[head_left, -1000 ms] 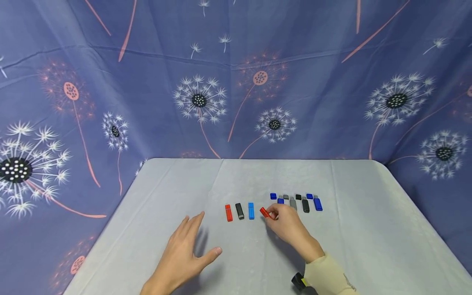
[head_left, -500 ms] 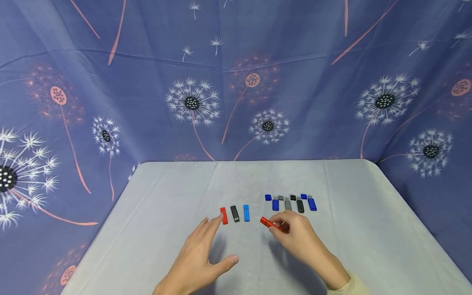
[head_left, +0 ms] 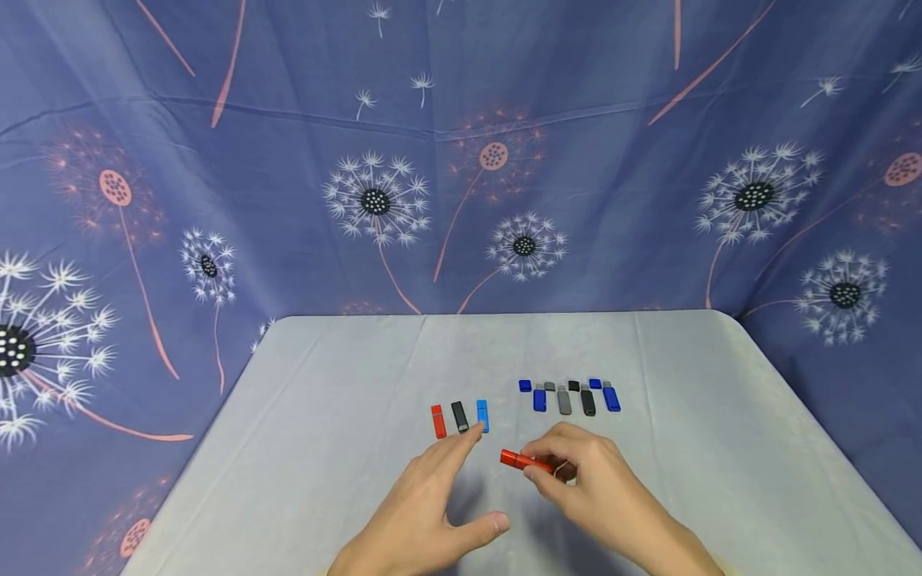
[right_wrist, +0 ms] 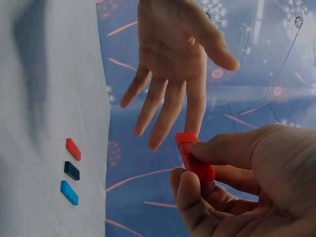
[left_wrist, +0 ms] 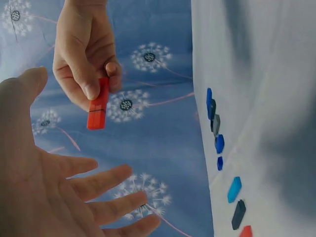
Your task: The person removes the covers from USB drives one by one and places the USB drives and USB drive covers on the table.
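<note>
My right hand (head_left: 594, 480) pinches a red USB stick (head_left: 520, 460) between thumb and fingers, its capped end pointing left, held above the table. In the right wrist view a dark seam crosses the red stick (right_wrist: 193, 157) near its cap. My left hand (head_left: 439, 504) hovers to the left with fingers spread and holds nothing; its palm faces the stick in the left wrist view. Just beyond the left fingertips lie a capped red stick (head_left: 438, 422), a black one (head_left: 459, 417) and a light blue one (head_left: 483, 414) in a row.
Farther right, uncapped sticks lie in a row: blue (head_left: 539, 398), grey (head_left: 564, 401), black (head_left: 588, 402) and another blue (head_left: 611, 397). Loose caps, such as a blue cap (head_left: 525, 386), sit just behind them. The pale tabletop (head_left: 346, 360) ends at a patterned blue curtain (head_left: 288, 200).
My right hand has drawn the red stick nearer to me, away from the row. My left hand has moved right towards it, fingers still spread. The head view has shifted slightly.
</note>
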Action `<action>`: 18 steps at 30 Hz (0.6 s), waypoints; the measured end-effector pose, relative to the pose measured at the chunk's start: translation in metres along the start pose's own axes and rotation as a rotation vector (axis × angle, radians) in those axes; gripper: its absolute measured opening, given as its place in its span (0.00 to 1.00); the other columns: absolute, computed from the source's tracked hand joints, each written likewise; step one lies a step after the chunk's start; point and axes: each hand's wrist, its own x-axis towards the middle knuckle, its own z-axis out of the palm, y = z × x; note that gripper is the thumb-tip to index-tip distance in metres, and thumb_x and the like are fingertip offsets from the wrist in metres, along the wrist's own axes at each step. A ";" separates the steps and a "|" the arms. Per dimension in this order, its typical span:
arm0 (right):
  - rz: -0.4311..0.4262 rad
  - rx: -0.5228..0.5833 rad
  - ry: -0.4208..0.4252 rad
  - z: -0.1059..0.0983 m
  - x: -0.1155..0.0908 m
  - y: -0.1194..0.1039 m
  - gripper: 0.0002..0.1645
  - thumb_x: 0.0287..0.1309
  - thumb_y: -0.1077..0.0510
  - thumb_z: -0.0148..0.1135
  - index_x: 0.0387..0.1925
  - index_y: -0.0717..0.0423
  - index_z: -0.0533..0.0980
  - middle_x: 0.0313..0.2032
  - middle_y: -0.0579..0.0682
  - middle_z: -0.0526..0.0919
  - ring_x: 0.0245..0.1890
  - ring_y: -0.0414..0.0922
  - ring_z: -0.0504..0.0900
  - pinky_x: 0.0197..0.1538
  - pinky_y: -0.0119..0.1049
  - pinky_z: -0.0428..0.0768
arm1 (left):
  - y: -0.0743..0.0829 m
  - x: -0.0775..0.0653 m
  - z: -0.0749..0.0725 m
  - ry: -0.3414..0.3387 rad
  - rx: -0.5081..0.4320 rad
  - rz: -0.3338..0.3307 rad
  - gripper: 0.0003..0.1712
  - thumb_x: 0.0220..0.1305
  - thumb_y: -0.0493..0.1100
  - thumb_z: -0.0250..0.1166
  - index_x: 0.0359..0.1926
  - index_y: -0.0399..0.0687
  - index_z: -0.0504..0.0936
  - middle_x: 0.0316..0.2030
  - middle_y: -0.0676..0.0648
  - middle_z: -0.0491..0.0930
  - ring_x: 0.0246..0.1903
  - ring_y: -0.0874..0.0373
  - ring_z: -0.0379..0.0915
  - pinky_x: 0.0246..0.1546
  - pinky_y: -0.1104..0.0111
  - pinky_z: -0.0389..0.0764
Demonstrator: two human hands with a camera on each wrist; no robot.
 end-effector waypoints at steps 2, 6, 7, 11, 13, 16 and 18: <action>-0.041 -0.009 -0.001 -0.002 -0.002 -0.003 0.11 0.59 0.65 0.73 0.38 0.45 0.87 0.35 0.35 0.84 0.30 0.28 0.80 0.33 0.29 0.83 | 0.004 0.001 -0.001 0.004 0.003 0.019 0.48 0.66 0.75 0.59 0.81 0.73 0.52 0.73 0.63 0.66 0.71 0.54 0.68 0.62 0.39 0.73; -0.129 -0.017 0.003 -0.003 -0.003 -0.006 0.13 0.59 0.66 0.72 0.40 0.44 0.87 0.35 0.33 0.82 0.31 0.27 0.78 0.33 0.28 0.82 | 0.010 0.002 -0.002 0.012 -0.006 0.049 0.47 0.66 0.74 0.59 0.80 0.75 0.51 0.70 0.65 0.69 0.70 0.58 0.68 0.61 0.43 0.76; -0.145 -0.016 0.000 -0.004 -0.004 -0.006 0.13 0.60 0.65 0.72 0.40 0.44 0.87 0.35 0.33 0.82 0.31 0.26 0.78 0.33 0.28 0.82 | 0.012 0.002 -0.003 0.005 -0.018 0.043 0.47 0.67 0.74 0.59 0.80 0.76 0.51 0.69 0.65 0.70 0.69 0.58 0.69 0.60 0.43 0.77; -0.185 0.011 -0.025 -0.006 -0.005 -0.009 0.09 0.65 0.61 0.70 0.43 0.43 0.87 0.37 0.34 0.83 0.32 0.27 0.78 0.33 0.27 0.82 | 0.017 0.002 -0.004 -0.015 -0.046 0.021 0.43 0.68 0.73 0.60 0.79 0.80 0.53 0.69 0.65 0.71 0.68 0.57 0.70 0.59 0.44 0.79; -0.187 0.020 -0.036 -0.007 -0.006 -0.011 0.08 0.67 0.59 0.68 0.44 0.42 0.87 0.37 0.34 0.83 0.33 0.27 0.78 0.33 0.28 0.82 | 0.018 0.002 -0.005 -0.009 -0.056 0.023 0.41 0.69 0.71 0.60 0.78 0.81 0.55 0.68 0.65 0.73 0.67 0.57 0.71 0.59 0.44 0.79; -0.184 0.029 -0.047 -0.008 -0.007 -0.013 0.08 0.69 0.56 0.67 0.45 0.41 0.87 0.38 0.34 0.83 0.34 0.28 0.78 0.33 0.28 0.81 | 0.019 0.002 -0.004 0.033 -0.057 0.063 0.36 0.71 0.67 0.60 0.77 0.78 0.61 0.64 0.65 0.77 0.64 0.59 0.74 0.59 0.47 0.80; -0.182 0.038 -0.052 -0.009 -0.008 -0.015 0.08 0.70 0.56 0.66 0.45 0.40 0.87 0.38 0.34 0.83 0.34 0.28 0.79 0.33 0.28 0.81 | 0.020 0.002 -0.003 0.072 -0.051 0.104 0.32 0.73 0.64 0.60 0.75 0.73 0.67 0.61 0.65 0.79 0.62 0.61 0.76 0.58 0.51 0.81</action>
